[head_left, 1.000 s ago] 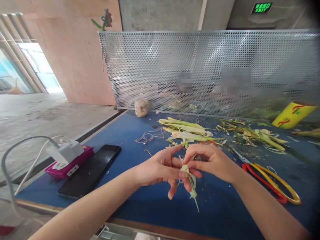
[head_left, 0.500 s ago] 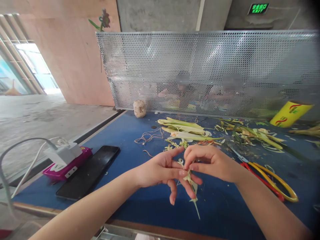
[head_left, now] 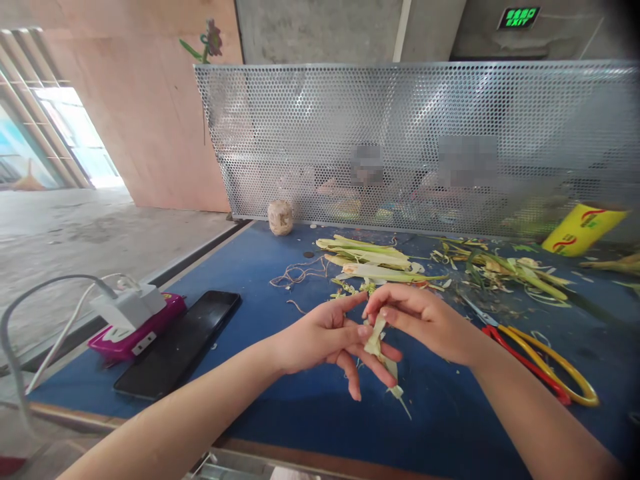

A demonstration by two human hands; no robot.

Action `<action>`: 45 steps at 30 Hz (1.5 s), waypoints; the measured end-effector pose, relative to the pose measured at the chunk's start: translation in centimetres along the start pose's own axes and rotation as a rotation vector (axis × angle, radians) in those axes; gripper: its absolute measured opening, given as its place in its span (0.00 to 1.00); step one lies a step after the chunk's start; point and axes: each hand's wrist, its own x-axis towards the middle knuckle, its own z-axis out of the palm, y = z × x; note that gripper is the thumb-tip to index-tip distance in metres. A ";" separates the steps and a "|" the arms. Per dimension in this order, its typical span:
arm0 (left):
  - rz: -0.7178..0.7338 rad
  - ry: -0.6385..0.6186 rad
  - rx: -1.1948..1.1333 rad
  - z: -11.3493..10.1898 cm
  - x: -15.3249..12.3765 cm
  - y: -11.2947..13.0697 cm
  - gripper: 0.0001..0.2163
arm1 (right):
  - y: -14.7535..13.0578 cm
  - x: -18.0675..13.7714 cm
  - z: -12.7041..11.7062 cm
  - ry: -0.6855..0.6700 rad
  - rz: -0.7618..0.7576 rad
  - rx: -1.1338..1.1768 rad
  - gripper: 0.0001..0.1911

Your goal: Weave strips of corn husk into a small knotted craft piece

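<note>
Low over the blue table (head_left: 310, 427), my left hand (head_left: 327, 337) pinches a pale husk strip (head_left: 376, 339) between thumb and fingers, its other fingers spread. My right hand (head_left: 420, 320) holds the strip's upper end between thumb and index finger. A thin tail of the strip hangs below the left fingers. Just beyond my hands lie small green bits (head_left: 350, 288) and a pile of pale green husk leaves (head_left: 375, 257). Right of my right forearm rest scissors (head_left: 545, 353) with red and yellow handles.
On the left are a black phone (head_left: 180, 343) and a purple power strip (head_left: 170, 307) with a white charger (head_left: 129, 307). A thread tangle (head_left: 297, 272), a twine ball (head_left: 280, 218), plant scraps (head_left: 510, 270) and a yellow roll (head_left: 583, 230) lie farther back. People sit behind a perforated metal screen (head_left: 310, 113).
My right fingers have lifted slightly, spreading the husk strip so more of it shows. The strip's hanging tail has shifted a little right and up. My left hand stays nearly in place.
</note>
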 end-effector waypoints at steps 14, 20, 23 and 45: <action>-0.062 0.089 -0.087 0.4 0.0 0.0 0.10 | 0.6 0.0 -0.1 -0.017 -0.006 0.061 0.09; -0.148 0.070 -0.100 0.4 -0.1 -0.1 0.11 | 0.1 0.1 -1.3 -0.127 0.075 0.080 0.12; -0.162 0.042 -0.104 0.4 -0.3 0.1 0.17 | -0.3 0.2 -1.4 -0.106 0.054 0.084 0.11; -0.055 0.085 -0.038 0.4 -0.2 -0.3 0.19 | -0.4 0.0 0.1 -0.139 -0.022 0.050 0.12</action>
